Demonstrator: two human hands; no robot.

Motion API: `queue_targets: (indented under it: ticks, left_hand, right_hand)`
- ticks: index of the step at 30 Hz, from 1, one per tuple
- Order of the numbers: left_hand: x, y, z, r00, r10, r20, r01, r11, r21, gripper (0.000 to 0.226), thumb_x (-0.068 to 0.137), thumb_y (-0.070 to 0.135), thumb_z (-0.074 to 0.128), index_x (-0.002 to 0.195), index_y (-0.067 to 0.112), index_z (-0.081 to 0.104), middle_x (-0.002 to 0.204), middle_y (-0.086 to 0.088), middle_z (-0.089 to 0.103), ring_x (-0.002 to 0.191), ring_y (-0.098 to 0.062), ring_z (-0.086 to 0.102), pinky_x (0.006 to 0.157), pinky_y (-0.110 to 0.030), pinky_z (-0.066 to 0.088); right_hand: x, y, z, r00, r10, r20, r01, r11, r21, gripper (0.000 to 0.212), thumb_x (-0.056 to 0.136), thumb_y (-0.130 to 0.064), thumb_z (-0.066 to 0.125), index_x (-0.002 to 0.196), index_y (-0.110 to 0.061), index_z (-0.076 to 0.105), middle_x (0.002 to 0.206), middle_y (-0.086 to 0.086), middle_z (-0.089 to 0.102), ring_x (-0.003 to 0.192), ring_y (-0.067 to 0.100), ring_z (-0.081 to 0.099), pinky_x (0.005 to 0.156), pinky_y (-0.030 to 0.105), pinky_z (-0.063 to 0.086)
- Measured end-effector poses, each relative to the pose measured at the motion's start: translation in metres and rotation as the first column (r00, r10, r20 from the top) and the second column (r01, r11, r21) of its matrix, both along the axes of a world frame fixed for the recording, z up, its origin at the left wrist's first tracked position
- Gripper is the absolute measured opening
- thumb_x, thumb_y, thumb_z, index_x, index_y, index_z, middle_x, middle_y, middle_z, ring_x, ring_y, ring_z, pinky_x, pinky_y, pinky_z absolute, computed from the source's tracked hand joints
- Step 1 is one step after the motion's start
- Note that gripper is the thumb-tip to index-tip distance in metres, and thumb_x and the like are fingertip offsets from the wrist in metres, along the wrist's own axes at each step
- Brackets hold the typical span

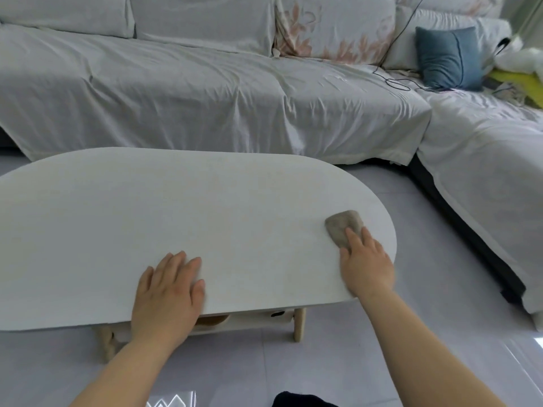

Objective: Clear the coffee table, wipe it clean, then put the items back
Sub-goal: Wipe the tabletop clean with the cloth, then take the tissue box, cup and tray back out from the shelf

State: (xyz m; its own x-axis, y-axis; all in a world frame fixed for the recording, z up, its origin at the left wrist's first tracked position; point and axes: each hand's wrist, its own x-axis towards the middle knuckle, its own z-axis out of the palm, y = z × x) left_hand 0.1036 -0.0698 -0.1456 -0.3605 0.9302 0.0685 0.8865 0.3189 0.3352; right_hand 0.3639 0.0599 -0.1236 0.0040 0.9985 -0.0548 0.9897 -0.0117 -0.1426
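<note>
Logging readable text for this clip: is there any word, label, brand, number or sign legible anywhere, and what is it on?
None: no readable text anywhere in the head view.
The coffee table top is plain white, with no print.
The cloth under the right hand carries no visible label.
The left hand lies flat on bare tabletop.
The sofa cover shows only a floral pattern, and the blue cushion is unmarked.

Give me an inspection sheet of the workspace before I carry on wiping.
Surface: white oval coffee table, top bare apart from the cloth.
Job's things: grey cloth near the right end.
Clutter: nothing seen on top; items on the lower shelf, unclear.
Grips: left hand flat on the near edge; right hand pressing the cloth.
Cables: black cable on the sofa.
Surroundings: covered sofa, blue cushion, tiled floor.
</note>
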Motion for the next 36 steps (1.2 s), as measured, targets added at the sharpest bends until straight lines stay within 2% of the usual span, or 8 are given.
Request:
queue_targets:
  ticks: [7, 12, 15, 19, 23, 25, 30, 36]
  left_hand:
    - [0.0, 0.0, 0.001, 0.999, 0.003, -0.037, -0.002, 0.999, 0.044, 0.075, 0.07, 0.046, 0.007, 0.123, 0.013, 0.049, 0.137, -0.013, 0.047, 0.131, -0.029, 0.036, 0.109, -0.044, 0.02]
    - [0.001, -0.001, 0.0, 0.999, 0.006, -0.036, -0.005, 0.999, 0.033, 0.07, 0.074, 0.044, 0.007, 0.128, 0.018, 0.042, 0.143, -0.008, 0.039, 0.135, -0.024, 0.028, 0.112, -0.04, 0.014]
    - [-0.002, -0.002, 0.0, 1.0, -0.011, -0.018, 0.01, 1.0, -0.014, 0.053, 0.085, 0.038, 0.017, 0.133, 0.022, 0.033, 0.149, -0.003, 0.028, 0.139, -0.019, 0.018, 0.114, -0.036, 0.007]
    - [-0.006, -0.013, 0.005, 0.992, -0.092, 0.082, 0.091, 0.996, 0.011, 0.041, 0.091, 0.028, 0.034, 0.131, 0.022, 0.036, 0.148, -0.001, 0.029, 0.139, -0.017, 0.017, 0.114, -0.032, 0.006]
    - [-0.002, -0.054, 0.013, 0.974, -0.175, 0.141, 0.141, 0.965, 0.22, 0.024, 0.083, 0.016, 0.049, 0.103, 0.011, 0.063, 0.114, -0.01, 0.063, 0.116, -0.025, 0.051, 0.104, -0.036, 0.03]
    - [0.003, -0.079, 0.014, 0.96, -0.213, 0.18, 0.142, 0.929, 0.34, 0.031, 0.077, 0.022, 0.042, 0.084, 0.008, 0.068, 0.089, -0.006, 0.069, 0.097, -0.015, 0.056, 0.092, -0.027, 0.038]
    - [0.014, -0.109, -0.02, 0.848, -0.024, 0.529, -0.101, 0.974, 0.205, 0.02, 0.084, 0.014, 0.047, 0.089, 0.013, 0.067, 0.091, 0.005, 0.062, 0.088, -0.014, 0.052, 0.078, -0.025, 0.036]
    - [-0.009, -0.103, -0.089, 0.754, 0.271, 0.598, -0.257, 0.96, -0.11, 0.025, 0.087, 0.011, 0.045, 0.108, 0.012, 0.059, 0.117, -0.011, 0.061, 0.106, -0.026, 0.054, 0.08, -0.025, 0.035]
  right_hand:
    - [0.019, 0.018, 0.0, 0.991, -0.129, -0.026, 0.129, 0.992, 0.012, 0.049, 0.096, -0.034, 0.025, 0.144, -0.027, 0.017, 0.156, 0.005, 0.012, 0.14, 0.026, 0.019, 0.112, 0.039, 0.024]
    - [0.02, 0.018, 0.001, 0.994, -0.106, 0.004, 0.106, 0.994, -0.001, 0.052, 0.095, -0.038, 0.028, 0.144, -0.026, 0.016, 0.157, 0.006, 0.011, 0.141, 0.027, 0.016, 0.114, 0.039, 0.017]
    - [0.017, 0.009, 0.012, 0.983, -0.096, -0.155, 0.1, 0.995, 0.017, 0.057, 0.094, -0.036, 0.038, 0.144, -0.021, 0.018, 0.156, 0.007, 0.011, 0.143, 0.025, 0.009, 0.116, 0.04, 0.011]
    - [-0.003, -0.033, 0.026, 0.927, 0.115, -0.358, -0.008, 0.958, 0.287, 0.048, 0.089, -0.016, 0.052, 0.135, -0.01, 0.04, 0.148, 0.012, 0.033, 0.138, 0.029, 0.023, 0.111, 0.032, 0.012]
    - [-0.029, -0.093, 0.031, 0.841, 0.357, -0.407, -0.144, 0.872, 0.468, 0.029, 0.081, 0.004, 0.058, 0.11, 0.002, 0.061, 0.114, 0.02, 0.062, 0.11, 0.036, 0.053, 0.092, 0.033, 0.036]
    - [-0.037, -0.123, 0.028, 0.789, 0.435, -0.434, -0.194, 0.847, 0.495, 0.022, 0.076, 0.002, 0.056, 0.095, 0.002, 0.065, 0.092, 0.015, 0.067, 0.089, 0.02, 0.059, 0.078, 0.019, 0.039]
    - [-0.051, -0.17, -0.015, 0.728, 0.425, -0.539, -0.336, 0.905, 0.259, 0.018, 0.079, -0.004, 0.054, 0.089, -0.005, 0.069, 0.073, -0.002, 0.061, 0.065, 0.006, 0.048, 0.067, 0.003, 0.038]
    - [-0.077, -0.145, -0.088, 0.801, 0.033, -0.598, -0.263, 0.916, -0.302, 0.036, 0.088, -0.017, 0.054, 0.123, -0.014, 0.051, 0.118, 0.004, 0.055, 0.092, 0.012, 0.048, 0.079, 0.021, 0.036]
